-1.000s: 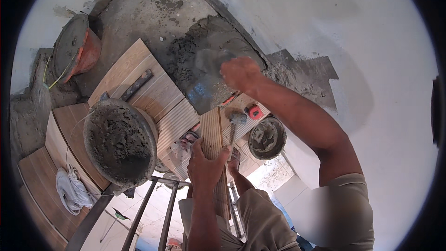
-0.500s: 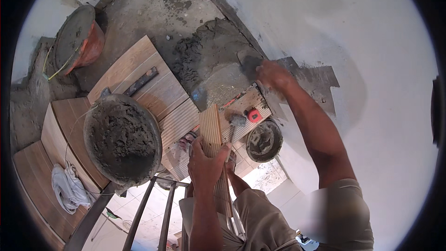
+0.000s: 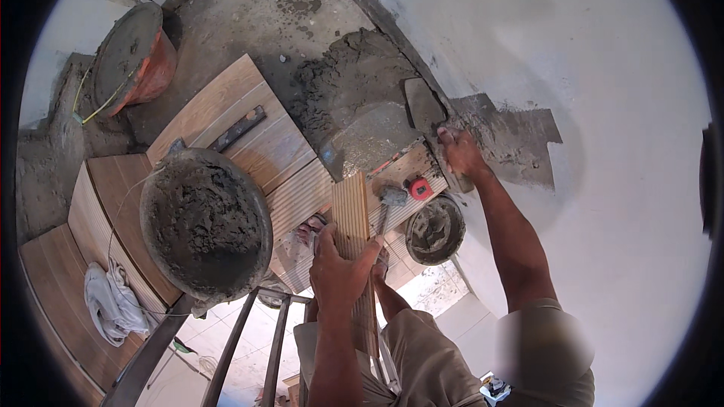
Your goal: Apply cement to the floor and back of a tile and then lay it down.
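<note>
Head view shows my right hand point(image 3: 461, 154) gripping a grey, mortar-smeared trowel point(image 3: 424, 105) by the wall point(image 3: 513, 53), beside rough wet mortar point(image 3: 366, 79), my left hand point(image 3: 339, 267) grasping a ribbed, wood-coloured strip point(image 3: 350, 207).

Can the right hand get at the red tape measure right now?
Probably, yes: the red tape measure lies uncovered near the right hand, though the trowel in that hand would likely need putting down.

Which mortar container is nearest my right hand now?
The small round grey bucket, just below your right hand in view; the large grey tub and orange bucket stand well to its left.
</note>
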{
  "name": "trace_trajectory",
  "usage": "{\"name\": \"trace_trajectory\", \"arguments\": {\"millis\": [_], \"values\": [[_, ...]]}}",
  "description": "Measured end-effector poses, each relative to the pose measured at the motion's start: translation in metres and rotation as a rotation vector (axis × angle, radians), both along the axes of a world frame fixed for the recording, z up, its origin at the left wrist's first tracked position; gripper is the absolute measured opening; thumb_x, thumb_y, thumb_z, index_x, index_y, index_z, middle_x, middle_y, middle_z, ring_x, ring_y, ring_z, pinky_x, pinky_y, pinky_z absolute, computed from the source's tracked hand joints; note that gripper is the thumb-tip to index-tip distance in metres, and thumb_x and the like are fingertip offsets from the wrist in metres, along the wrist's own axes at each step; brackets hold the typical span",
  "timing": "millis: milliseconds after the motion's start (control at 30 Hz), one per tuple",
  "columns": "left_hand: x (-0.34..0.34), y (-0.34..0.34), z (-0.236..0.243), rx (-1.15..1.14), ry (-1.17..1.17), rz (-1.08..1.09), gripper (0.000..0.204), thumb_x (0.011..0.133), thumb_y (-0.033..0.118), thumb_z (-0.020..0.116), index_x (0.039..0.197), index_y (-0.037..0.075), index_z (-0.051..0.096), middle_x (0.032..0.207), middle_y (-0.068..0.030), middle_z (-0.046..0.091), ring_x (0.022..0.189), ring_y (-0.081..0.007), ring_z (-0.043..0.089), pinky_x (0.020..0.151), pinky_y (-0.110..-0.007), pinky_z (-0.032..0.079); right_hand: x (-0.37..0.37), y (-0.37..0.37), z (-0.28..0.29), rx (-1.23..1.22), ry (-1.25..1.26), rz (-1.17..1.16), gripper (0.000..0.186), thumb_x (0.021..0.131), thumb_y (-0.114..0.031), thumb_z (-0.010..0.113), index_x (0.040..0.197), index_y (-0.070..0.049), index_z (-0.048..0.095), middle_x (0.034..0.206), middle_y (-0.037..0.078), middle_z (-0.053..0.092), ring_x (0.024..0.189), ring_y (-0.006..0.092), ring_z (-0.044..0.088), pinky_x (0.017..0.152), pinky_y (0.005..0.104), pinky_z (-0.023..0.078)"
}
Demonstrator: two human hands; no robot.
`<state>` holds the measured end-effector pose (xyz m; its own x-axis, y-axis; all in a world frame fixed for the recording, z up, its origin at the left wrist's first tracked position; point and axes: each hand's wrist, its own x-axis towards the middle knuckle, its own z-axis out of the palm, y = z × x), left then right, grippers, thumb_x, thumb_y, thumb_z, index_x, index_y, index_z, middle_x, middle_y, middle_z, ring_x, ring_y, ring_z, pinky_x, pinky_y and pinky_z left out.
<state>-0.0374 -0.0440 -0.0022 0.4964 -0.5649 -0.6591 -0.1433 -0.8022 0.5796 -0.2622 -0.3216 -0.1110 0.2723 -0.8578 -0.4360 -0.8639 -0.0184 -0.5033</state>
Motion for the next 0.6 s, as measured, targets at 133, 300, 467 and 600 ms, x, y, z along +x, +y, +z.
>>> {"name": "trace_trajectory", "arguments": {"millis": [133, 300, 467, 600], "values": [[0.003, 0.004, 0.0, 0.037, -0.005, 0.0, 0.095, 0.076, 0.056, 0.081, 0.143, -0.002, 0.048, 0.136, -0.0282, 0.06, 0.125, -0.0435, 0.06, 0.107, -0.048, 0.046, 0.03, 0.012, 0.012, 0.304, -0.116, -0.144, 0.05, 0.106, -0.043, 0.051, 0.103, 0.004, 0.066, 0.083, 0.029, 0.068, 0.067, 0.0468, 0.068, 0.076, 0.0511, 0.054], [-0.005, -0.006, 0.009, 0.082, 0.038, -0.02, 0.097, 0.075, 0.059, 0.08, 0.144, -0.002, 0.048, 0.136, -0.0278, 0.06, 0.125, -0.0427, 0.06, 0.107, -0.047, 0.046, 0.043, 0.035, -0.021, 0.176, -0.056, 0.092, 0.048, 0.106, -0.043, 0.051, 0.105, 0.002, 0.067, 0.081, 0.028, 0.068, 0.069, 0.0464, 0.068, 0.073, 0.0516, 0.054], [-0.008, -0.007, 0.008, 0.123, 0.047, -0.038, 0.099, 0.074, 0.061, 0.08, 0.144, -0.002, 0.047, 0.138, -0.0279, 0.059, 0.126, -0.0425, 0.059, 0.108, -0.048, 0.045, 0.091, 0.098, -0.016, -0.037, 0.097, 0.34, 0.039, 0.105, -0.038, 0.049, 0.107, -0.003, 0.067, 0.09, 0.027, 0.071, 0.086, 0.0466, 0.07, 0.078, 0.0565, 0.054], [-0.008, 0.002, 0.0, 0.104, -0.008, -0.034, 0.099, 0.074, 0.061, 0.08, 0.144, -0.001, 0.047, 0.137, -0.028, 0.06, 0.125, -0.0428, 0.06, 0.108, -0.049, 0.046, 0.093, 0.111, -0.001, 0.034, 0.161, 0.434, 0.037, 0.104, -0.038, 0.05, 0.111, -0.004, 0.065, 0.09, 0.025, 0.072, 0.089, 0.0458, 0.07, 0.079, 0.0574, 0.055]]}}
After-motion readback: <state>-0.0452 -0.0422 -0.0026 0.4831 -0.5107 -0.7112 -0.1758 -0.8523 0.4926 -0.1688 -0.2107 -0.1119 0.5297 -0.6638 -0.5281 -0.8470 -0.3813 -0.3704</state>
